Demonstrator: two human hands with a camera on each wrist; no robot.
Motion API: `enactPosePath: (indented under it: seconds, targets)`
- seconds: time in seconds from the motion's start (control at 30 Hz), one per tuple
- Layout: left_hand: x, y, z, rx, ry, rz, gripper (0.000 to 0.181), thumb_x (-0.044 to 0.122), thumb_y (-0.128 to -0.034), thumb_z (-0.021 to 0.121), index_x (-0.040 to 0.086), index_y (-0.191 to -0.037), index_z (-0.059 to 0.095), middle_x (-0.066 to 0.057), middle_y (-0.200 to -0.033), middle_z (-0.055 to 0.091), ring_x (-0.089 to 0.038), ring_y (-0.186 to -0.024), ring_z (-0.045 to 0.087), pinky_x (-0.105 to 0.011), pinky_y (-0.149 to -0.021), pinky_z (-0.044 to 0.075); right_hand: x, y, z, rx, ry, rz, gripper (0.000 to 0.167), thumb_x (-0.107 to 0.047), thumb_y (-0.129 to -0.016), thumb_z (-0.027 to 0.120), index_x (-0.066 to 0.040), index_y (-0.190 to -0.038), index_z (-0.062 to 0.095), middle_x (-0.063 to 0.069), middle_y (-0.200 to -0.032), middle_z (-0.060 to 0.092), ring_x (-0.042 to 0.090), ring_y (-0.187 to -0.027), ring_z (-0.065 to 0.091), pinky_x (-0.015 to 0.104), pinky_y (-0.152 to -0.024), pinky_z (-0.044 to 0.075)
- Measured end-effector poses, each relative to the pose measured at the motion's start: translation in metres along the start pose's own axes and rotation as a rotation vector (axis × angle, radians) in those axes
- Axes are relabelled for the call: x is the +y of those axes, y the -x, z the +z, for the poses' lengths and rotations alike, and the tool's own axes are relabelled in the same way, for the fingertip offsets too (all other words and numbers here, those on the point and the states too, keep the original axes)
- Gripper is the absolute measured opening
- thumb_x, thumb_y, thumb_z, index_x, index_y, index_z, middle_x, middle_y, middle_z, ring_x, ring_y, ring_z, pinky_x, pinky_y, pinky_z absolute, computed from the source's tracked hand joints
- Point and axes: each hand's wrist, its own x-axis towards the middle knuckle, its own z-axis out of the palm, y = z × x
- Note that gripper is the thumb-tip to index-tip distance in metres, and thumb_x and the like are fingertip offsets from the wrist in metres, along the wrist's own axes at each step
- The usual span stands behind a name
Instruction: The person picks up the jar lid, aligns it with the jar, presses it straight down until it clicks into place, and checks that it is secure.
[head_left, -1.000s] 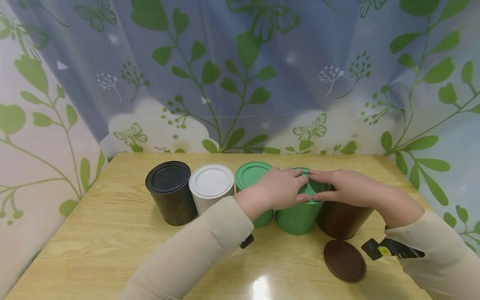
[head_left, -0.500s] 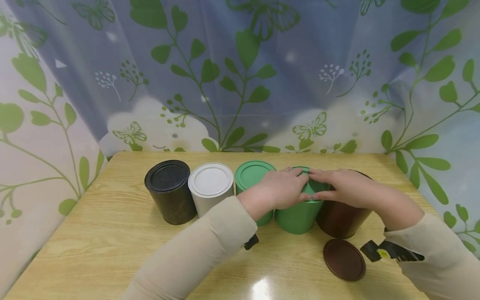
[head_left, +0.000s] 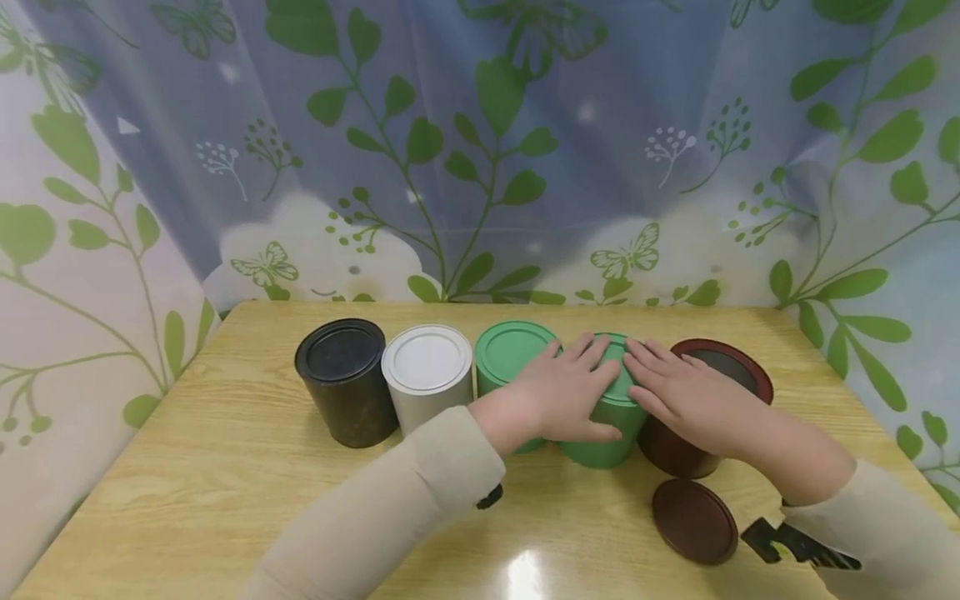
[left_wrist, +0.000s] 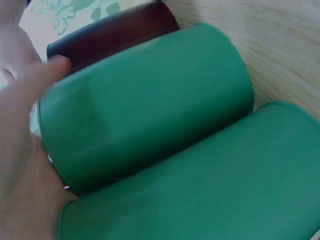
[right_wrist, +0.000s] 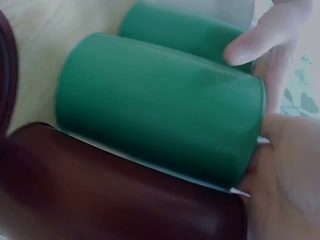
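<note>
In the head view my left hand lies with spread, straight fingers over the lid of the right-hand green can. From the other side, my right hand touches the same lid with extended fingertips, its palm over part of the brown can. The wrist views show the side of this green can upright between its neighbours, with both hands across its top. A second green can stands to its left, partly covered by my left hand. The brown can's top shows a dark, seemingly uncovered mouth.
A black can and a white can continue the row to the left. One round brown lid lies on the wooden table in front of the brown can. A patterned curtain hangs behind the table.
Both hands have flattened from bent fingers at the green can's rim to straight fingers across its lid. They have moved slightly apart, and more of the brown can's top shows.
</note>
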Motion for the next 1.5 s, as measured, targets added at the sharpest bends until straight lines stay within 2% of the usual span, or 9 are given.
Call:
enactPosePath:
  seconds: [0.13,0.37,0.5,0.7,0.87,0.97,1.2,1.37,1.5]
  targets:
    - [0.003,-0.001,0.004,0.057,-0.048,0.0,0.075,0.058,-0.0848,0.056,0.021,-0.144,0.029,-0.013,-0.154,0.012,-0.025,-0.141,0.01,-0.046,-0.11,0.022,-0.002,0.001,0.005,0.017,0.074,0.029,0.06,-0.042,-0.101,0.033,0.001,-0.143,0.032,0.019,-0.15,0.023,0.039,-0.136,0.02,0.062,-0.102,0.023]
    - [0.001,-0.001,0.003,0.138,-0.083,0.007,0.073,0.056,-0.0816,0.063,0.019,-0.139,0.036,-0.017,-0.148,0.027,-0.029,-0.137,0.023,-0.045,-0.108,0.025,-0.007,-0.002,0.004,0.056,0.016,0.02,0.077,-0.054,-0.095,0.04,0.004,-0.144,0.028,0.022,-0.15,0.02,0.041,-0.136,0.019,0.062,-0.101,0.023]
    - [0.0,0.0,0.002,0.132,-0.097,-0.004,0.077,0.056,-0.0806,0.063,0.019,-0.141,0.034,-0.016,-0.148,0.029,-0.028,-0.136,0.025,-0.044,-0.109,0.024,-0.009,-0.004,0.005,0.076,0.035,0.01,0.084,-0.058,-0.09,0.045,0.005,-0.143,0.029,0.023,-0.149,0.022,0.041,-0.135,0.02,0.062,-0.101,0.025]
    - [0.007,-0.005,0.003,0.116,-0.145,-0.012,0.082,0.061,-0.0789,0.062,0.021,-0.143,0.03,-0.013,-0.15,0.024,-0.025,-0.137,0.022,-0.042,-0.109,0.023,-0.01,-0.004,0.009,0.103,0.1,0.011,0.083,-0.055,-0.09,0.049,0.006,-0.142,0.031,0.025,-0.147,0.026,0.042,-0.134,0.024,0.062,-0.098,0.03]
    - [0.011,-0.012,0.006,0.205,-0.219,0.007,0.08,0.069,-0.0752,0.059,0.015,-0.132,0.041,-0.009,-0.139,0.039,-0.023,-0.128,0.038,-0.034,-0.104,0.033,-0.01,-0.003,0.013,0.138,0.147,-0.004,0.081,-0.054,-0.091,0.049,0.008,-0.141,0.033,0.027,-0.144,0.03,0.042,-0.132,0.027,0.061,-0.096,0.033]
    - [0.009,-0.013,0.007,0.24,-0.235,0.013,0.084,0.073,-0.0724,0.058,0.013,-0.129,0.043,-0.006,-0.135,0.043,-0.021,-0.125,0.041,-0.033,-0.103,0.034,-0.01,-0.003,0.013,0.152,0.168,-0.012,0.079,-0.052,-0.091,0.051,0.009,-0.139,0.034,0.027,-0.143,0.032,0.042,-0.132,0.029,0.06,-0.095,0.034]
    - [0.016,-0.009,0.013,0.212,-0.245,-0.041,0.091,0.071,-0.0776,0.052,0.011,-0.143,0.033,-0.012,-0.148,0.031,-0.024,-0.136,0.028,-0.036,-0.109,0.026,-0.009,-0.002,0.015,0.161,0.21,-0.002,0.079,-0.052,-0.091,0.051,0.01,-0.138,0.036,0.027,-0.143,0.032,0.041,-0.132,0.029,0.059,-0.096,0.035]
    - [0.025,-0.008,0.01,0.147,-0.32,-0.1,0.091,0.071,-0.0807,0.046,0.013,-0.148,0.029,-0.009,-0.15,0.028,-0.024,-0.136,0.028,-0.037,-0.109,0.025,-0.009,-0.001,0.016,0.156,0.206,0.019,0.079,-0.051,-0.091,0.051,0.01,-0.138,0.035,0.027,-0.143,0.031,0.041,-0.132,0.029,0.06,-0.096,0.033]
    - [0.026,-0.008,0.008,0.126,-0.358,-0.092,0.089,0.072,-0.0822,0.043,0.013,-0.148,0.028,-0.009,-0.15,0.029,-0.025,-0.135,0.03,-0.037,-0.109,0.026,-0.009,-0.001,0.017,0.149,0.21,0.023,0.079,-0.051,-0.091,0.051,0.01,-0.138,0.035,0.027,-0.143,0.031,0.041,-0.132,0.028,0.059,-0.096,0.033]
